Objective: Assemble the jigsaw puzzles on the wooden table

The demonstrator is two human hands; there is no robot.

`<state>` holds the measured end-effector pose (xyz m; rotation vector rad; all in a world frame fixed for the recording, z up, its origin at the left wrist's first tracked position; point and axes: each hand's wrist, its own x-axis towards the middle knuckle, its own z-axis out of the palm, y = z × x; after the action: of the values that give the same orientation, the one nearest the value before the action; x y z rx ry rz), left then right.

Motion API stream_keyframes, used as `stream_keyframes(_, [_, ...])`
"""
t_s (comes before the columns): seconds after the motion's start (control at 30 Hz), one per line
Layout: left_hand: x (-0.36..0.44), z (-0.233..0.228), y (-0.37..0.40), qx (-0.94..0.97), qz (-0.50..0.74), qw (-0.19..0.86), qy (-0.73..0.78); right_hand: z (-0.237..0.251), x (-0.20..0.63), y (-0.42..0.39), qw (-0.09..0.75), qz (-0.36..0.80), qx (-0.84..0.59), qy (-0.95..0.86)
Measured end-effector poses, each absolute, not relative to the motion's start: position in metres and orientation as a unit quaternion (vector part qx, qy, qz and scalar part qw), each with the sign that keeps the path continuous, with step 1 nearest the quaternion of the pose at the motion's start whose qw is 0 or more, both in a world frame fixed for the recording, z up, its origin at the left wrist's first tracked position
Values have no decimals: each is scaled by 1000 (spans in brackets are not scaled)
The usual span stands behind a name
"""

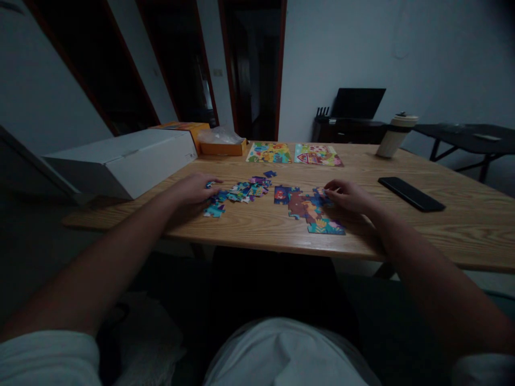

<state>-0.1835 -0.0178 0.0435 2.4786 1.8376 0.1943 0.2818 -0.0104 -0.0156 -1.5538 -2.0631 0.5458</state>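
A partly joined jigsaw puzzle [298, 205] lies flat near the table's front edge, with a brown animal and orange and teal parts on it. At its upper right edge my right hand [349, 197] is closed in a pinch on a puzzle piece, mostly covered by the fingertips. To the left is a loose heap of puzzle pieces [243, 191], some overlapping. My left hand [196, 188] rests at the heap's left end, its thumb and fingers round a teal piece that is only partly visible. One dark blue piece [270, 174] lies apart behind the heap.
Two finished puzzles [269, 153] lie at the table's far side. Left of them stand an orange box [223, 148] with clear plastic in it and a long white box [148, 155]. On the right are a black phone [411, 193] and a pale cup [396, 136] with a dark band.
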Motion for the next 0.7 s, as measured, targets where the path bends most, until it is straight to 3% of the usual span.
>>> stream_keyframes(0.3, [-160, 29, 2, 850, -32, 62, 522, -15, 281, -11, 237, 203, -565, -764])
stream_keyframes(0.7, [-175, 31, -6, 836, 5, 23, 548, -15, 280, -11, 238, 196, -567, -764])
